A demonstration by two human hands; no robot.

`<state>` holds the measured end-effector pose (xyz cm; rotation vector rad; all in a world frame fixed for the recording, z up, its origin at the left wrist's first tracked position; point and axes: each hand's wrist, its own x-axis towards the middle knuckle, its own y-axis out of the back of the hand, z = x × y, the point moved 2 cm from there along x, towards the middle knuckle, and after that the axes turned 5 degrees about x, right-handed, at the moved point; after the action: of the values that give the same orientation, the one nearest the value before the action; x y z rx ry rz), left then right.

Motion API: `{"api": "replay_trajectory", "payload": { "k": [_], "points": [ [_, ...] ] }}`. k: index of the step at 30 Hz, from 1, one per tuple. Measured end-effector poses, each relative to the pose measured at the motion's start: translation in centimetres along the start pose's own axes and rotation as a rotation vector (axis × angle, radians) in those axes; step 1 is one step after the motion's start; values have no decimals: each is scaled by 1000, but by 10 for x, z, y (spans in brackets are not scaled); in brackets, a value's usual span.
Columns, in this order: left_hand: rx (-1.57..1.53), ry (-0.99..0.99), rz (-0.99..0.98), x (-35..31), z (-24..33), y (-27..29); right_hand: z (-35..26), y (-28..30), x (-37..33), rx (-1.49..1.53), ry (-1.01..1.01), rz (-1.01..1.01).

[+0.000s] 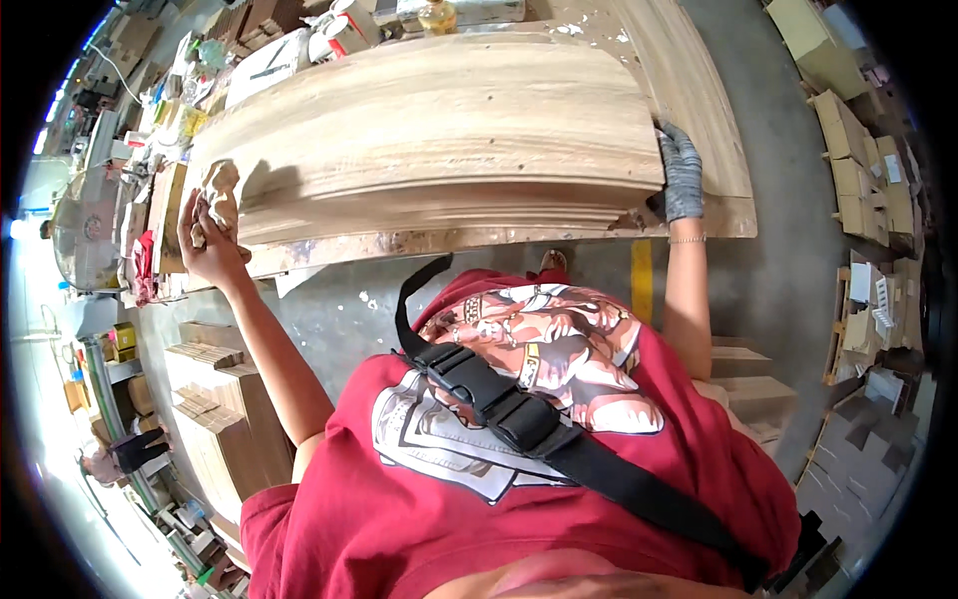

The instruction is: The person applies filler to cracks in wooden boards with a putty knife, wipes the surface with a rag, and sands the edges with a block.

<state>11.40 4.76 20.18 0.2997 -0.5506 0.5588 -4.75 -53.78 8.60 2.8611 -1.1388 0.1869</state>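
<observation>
A stack of pale wood-grain panels (439, 110) lies across the workbench in front of me, its near edges showing several layers. By the stack's left end, my left hand (212, 250) is bare and closed on a crumpled tan rag (222, 188). The rag sits up against the top panel's left edge. My right hand (683, 175) wears a grey glove and grips the right end of the panels, fingers bent over the edge. The thumb side is partly hidden by the panel ends.
The workbench (733, 215) has a worn, stained front edge. Behind the panels stand a bottle of yellowish liquid (437, 17) and a white-and-red container (344, 30). Stacked boards (225, 429) stand on the floor at left, cartons (848, 150) at right. A person (125, 454) is far left.
</observation>
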Motion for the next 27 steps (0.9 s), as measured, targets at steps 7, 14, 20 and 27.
{"api": "replay_trajectory", "payload": {
  "k": [7, 14, 20, 27],
  "points": [
    [238, 112, -69, 7, -48, 25, -19, 45, -11, -215, 315, 287],
    [42, -39, -45, 27, -52, 35, 99, 105, -9, -1271, -108, 86],
    [8, -91, -1, 28, -15, 22, 116, 136, 1, -1134, -109, 56],
    [103, -91, 101, 42, -33, 44, 5, 128, 57, 137, 84, 318]
  ]
}}
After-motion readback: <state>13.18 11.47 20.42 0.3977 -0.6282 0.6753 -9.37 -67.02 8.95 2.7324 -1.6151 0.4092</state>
